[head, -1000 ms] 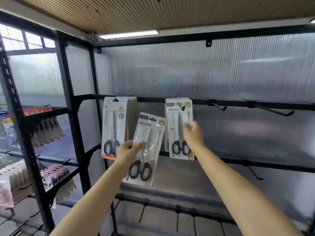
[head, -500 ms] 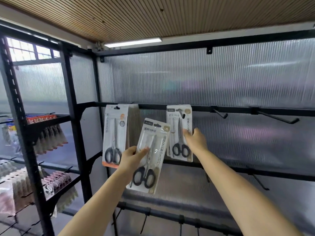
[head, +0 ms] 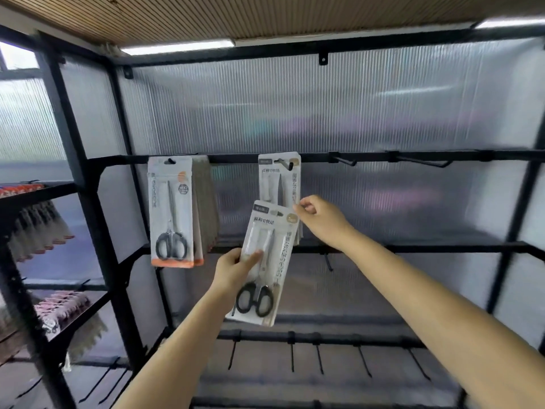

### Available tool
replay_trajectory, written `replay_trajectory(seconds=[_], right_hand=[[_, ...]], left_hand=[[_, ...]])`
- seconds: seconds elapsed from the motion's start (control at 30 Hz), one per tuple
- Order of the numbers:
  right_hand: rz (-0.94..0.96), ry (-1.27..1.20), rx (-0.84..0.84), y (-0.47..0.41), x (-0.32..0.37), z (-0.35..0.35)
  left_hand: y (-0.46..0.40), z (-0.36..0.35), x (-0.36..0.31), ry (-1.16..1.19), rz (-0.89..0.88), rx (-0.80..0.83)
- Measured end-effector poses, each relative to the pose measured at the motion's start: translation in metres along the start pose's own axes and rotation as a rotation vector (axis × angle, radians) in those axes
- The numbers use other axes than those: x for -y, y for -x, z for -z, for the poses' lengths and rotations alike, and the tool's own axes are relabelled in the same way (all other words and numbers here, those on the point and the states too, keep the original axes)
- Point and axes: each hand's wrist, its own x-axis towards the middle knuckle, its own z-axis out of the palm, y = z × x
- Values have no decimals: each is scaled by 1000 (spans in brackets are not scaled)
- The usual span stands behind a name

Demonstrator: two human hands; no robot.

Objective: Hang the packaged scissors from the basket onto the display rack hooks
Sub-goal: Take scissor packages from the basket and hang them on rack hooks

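The left hand (head: pixel 233 268) holds a pack of scissors (head: pixel 263 262) by its left edge, thumb across the front and fingers curled behind, the pack tilted with its top leaning right; the right hand (head: pixel 320 219) pinches that pack's top right corner between thumb and fingertips, its grip closed on the card; the held pack is in front of and below a second pack (head: pixel 279 180) that hangs from a hook (head: pixel 286 164) on the rack's upper bar (head: pixel 368 156), partly covering its lower half; further left a row of scissor packs (head: pixel 172 211) with orange bottom edges hangs from the same bar; to the right two bare hooks (head: pixel 424 162) stick out from the bar; more hooks line a lower rail (head: pixel 321 339).
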Motion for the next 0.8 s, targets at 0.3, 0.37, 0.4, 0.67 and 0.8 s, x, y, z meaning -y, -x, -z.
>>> replay_trajectory(seconds=[0.3,0.37,0.4,0.67,0.8], right_hand=[[73,12,-44,20,21,9],[107,35,-72,22,29,13],[120,31,-82,22,34,15],[238,32,-207,20,70,36],[191,4,-279,11,72,44]], left_hand=[[13,2,-12,103,-24,84],[15,4,-13,147,-14,130],[15,5,-14,170,-13,158],[17,6,-28,181,-77,227],[14,1,-41,166,-125,197]])
